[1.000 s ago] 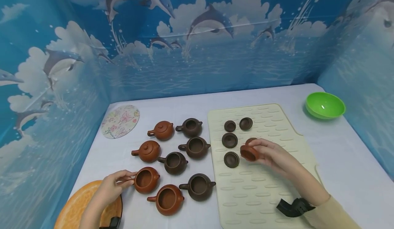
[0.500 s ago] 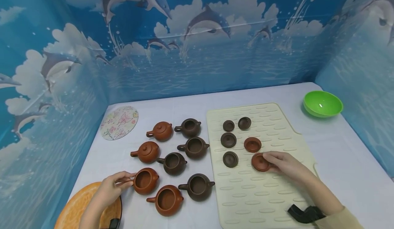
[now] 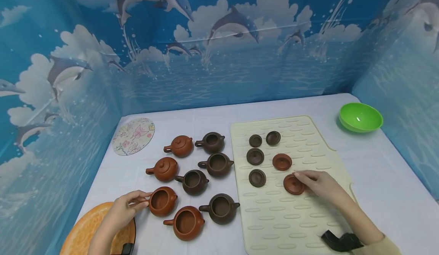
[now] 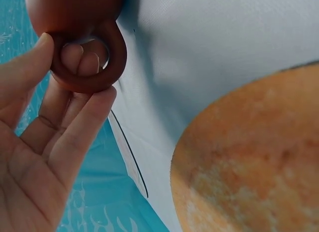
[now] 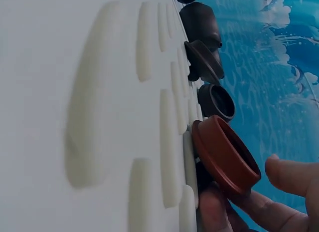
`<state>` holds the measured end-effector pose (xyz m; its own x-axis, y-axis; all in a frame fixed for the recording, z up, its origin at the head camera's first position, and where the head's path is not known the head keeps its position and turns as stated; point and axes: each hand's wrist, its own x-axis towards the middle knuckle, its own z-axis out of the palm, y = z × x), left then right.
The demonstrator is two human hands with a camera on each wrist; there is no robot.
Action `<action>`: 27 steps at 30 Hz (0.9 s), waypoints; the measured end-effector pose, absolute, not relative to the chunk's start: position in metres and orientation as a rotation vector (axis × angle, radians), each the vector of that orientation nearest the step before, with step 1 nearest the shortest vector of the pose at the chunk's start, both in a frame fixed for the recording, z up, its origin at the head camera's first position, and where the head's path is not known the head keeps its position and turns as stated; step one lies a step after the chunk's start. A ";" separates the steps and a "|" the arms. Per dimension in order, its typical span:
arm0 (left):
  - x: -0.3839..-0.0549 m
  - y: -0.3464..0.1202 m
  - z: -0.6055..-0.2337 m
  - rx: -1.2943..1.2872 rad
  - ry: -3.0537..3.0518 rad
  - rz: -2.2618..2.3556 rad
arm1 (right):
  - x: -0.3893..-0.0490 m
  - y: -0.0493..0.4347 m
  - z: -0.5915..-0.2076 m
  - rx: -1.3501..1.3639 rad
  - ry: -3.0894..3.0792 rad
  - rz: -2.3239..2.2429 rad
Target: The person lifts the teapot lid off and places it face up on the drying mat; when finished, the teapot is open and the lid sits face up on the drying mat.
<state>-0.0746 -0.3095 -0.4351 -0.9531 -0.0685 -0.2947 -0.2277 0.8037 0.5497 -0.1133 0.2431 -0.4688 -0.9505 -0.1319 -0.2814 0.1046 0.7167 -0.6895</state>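
My left hand [image 3: 125, 208] pinches the ring handle of a reddish-brown teapot [image 3: 162, 201] that has no lid on it. In the left wrist view, thumb and fingers [image 4: 79, 127] close round that handle [image 4: 117, 47]. On the pale mat, my right hand [image 3: 320, 186] is at the right edge of a reddish-brown teapot lid [image 3: 294, 183]. The right wrist view has this lid [image 5: 224, 154] underside up and tilted; the thumb stands slightly apart from it while other fingers touch it from below. A second reddish-brown lid [image 3: 282, 162] lies just behind.
Several dark lids [image 3: 255, 156] lie on the mat [image 3: 274, 236]. Left of it stand several dark teapots [image 3: 218, 164], another lidless reddish teapot [image 3: 186, 222] and two lidded ones [image 3: 166, 169]. A green bowl [image 3: 361, 117] is at far right, an orange round mat [image 3: 85, 228] at front left.
My right hand has brought the reddish lid down onto the mat and shifted slightly right and toward me; the second reddish lid stays behind. The left hand keeps its grip on the teapot.
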 end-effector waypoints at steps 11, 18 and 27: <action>-0.074 -0.310 -0.434 -0.202 2.748 0.878 | -0.122 0.246 -0.461 -0.052 2.657 -1.078; -0.082 -0.308 -0.421 -0.138 2.783 0.937 | -0.135 0.233 -0.436 -0.152 2.722 -1.127; -0.127 -0.305 -0.410 0.099 2.968 0.848 | -0.165 0.160 -0.403 -0.447 2.609 -1.309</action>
<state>-0.1273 -0.3048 -0.4095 -0.9965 0.0760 -0.0333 0.0469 0.8473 0.5291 -0.1646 0.1604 -0.4030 -0.9368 -0.3483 -0.0327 -0.1820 0.5649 -0.8049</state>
